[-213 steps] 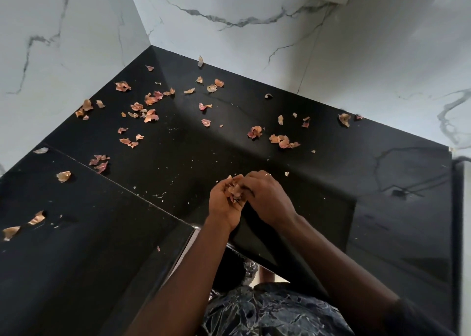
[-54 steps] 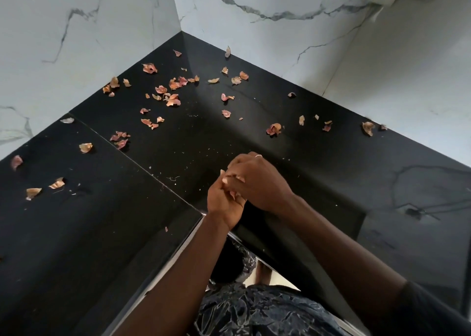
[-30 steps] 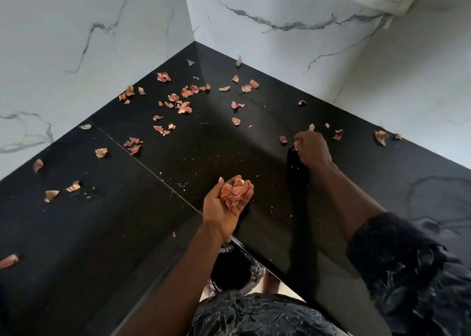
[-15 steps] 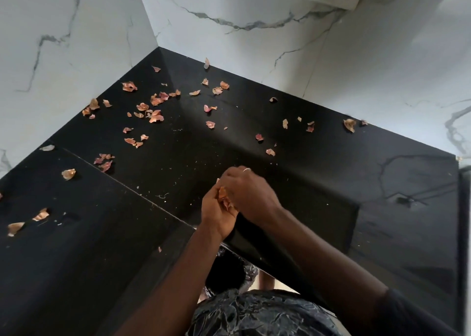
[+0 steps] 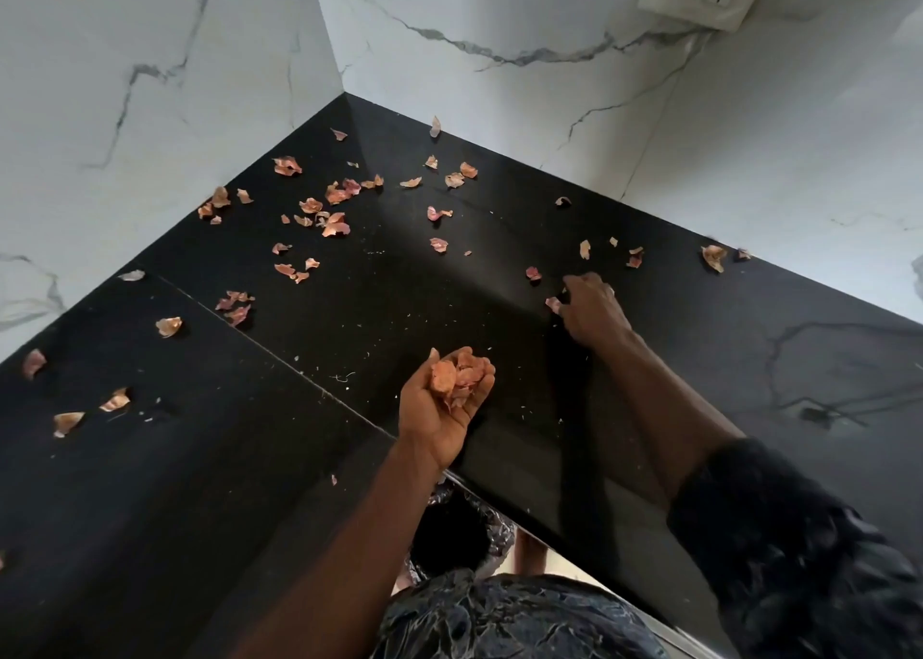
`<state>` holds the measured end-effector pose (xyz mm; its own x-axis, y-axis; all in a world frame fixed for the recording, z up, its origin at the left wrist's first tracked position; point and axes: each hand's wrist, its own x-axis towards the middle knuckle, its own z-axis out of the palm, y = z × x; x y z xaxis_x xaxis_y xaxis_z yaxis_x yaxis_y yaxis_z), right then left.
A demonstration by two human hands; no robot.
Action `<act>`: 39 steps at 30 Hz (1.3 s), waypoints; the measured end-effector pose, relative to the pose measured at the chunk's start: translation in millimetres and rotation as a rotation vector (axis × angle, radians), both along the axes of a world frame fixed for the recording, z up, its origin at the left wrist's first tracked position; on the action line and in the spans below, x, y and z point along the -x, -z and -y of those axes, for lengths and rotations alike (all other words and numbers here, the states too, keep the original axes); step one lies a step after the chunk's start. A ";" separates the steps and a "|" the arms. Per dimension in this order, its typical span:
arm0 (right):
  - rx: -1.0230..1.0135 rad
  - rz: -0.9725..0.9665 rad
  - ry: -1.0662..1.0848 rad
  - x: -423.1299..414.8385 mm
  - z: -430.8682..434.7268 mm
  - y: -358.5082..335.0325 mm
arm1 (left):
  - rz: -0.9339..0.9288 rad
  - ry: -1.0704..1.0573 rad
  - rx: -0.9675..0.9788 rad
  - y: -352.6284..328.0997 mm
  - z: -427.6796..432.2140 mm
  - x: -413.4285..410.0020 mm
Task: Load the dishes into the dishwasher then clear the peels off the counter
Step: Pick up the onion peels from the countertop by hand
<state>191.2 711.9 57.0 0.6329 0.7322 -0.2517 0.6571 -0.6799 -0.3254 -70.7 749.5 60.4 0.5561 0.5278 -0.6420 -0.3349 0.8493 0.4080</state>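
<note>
- Head view, the only one. Left hand (image 5: 449, 401) is palm up with its fingers cupped round a pile of peels (image 5: 457, 376). It hovers just over the counter (image 5: 449, 284), near the front edge.
- Right hand (image 5: 592, 309) reaches forward and to the right of the left one. Knuckles are up and the forearm is stretched low over the stone.
- Its fingertips curl down on a small peel (image 5: 553, 304) at their left side. Reads as a pinch, though the fingers partly hide the contact.
- Nearest other targets: a pink peel (image 5: 533, 273) just beyond those fingertips, and a curled peel (image 5: 713, 257) well off to that hand's right, by the wall.
- The scattered peels (image 5: 334, 224) mostly lie far left of both hands, toward the corner. More lie on the slab left of the left wrist.
- Step in hand, my read: the right hand picks and the left hand stores.
- Doing it well: the peels look thin and light, so they will likely skate on glossy stone. Rake several together with the finger edge, then lift them in one go.
- Keep the left palm level. The pile is heaped up to the fingertips, so any tilt spills it.
- It probably needs emptying soon. What looks like a lined bin (image 5: 449, 533) sits right below the left wrist, under the counter edge.
- No dishes or dishwasher in view, so I can't judge that part.
</note>
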 end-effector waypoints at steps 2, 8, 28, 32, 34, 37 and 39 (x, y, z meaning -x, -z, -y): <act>0.011 0.062 -0.082 -1.2 0.9 12.0 | -0.012 0.010 0.003 0.2 -0.7 1.4; -0.076 0.184 -0.219 26.1 5.3 19.2 | 0.021 -0.016 0.011 0.3 -3.3 2.8; -0.150 0.097 -0.102 22.7 -32.2 5.2 | 0.047 -0.003 0.026 -5.5 1.1 5.7; -0.075 0.184 -0.276 30.3 -30.9 10.3 | 0.040 -0.038 0.022 -5.6 -1.7 16.1; -0.067 0.217 -0.313 37.4 -26.3 6.4 | 0.043 -0.058 0.025 -4.2 -3.8 20.0; -0.036 0.175 -0.323 46.0 -19.6 0.8 | 0.047 -0.084 0.031 -3.7 -5.8 21.8; -0.023 0.090 -0.333 52.5 -13.1 -0.5 | 0.043 -0.096 0.039 -2.1 -6.7 21.4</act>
<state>138.8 725.0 57.5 0.3774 0.9070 -0.1868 0.8686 -0.4167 -0.2683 -92.1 756.3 62.5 0.5314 0.5553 -0.6397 -0.4322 0.8272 0.3591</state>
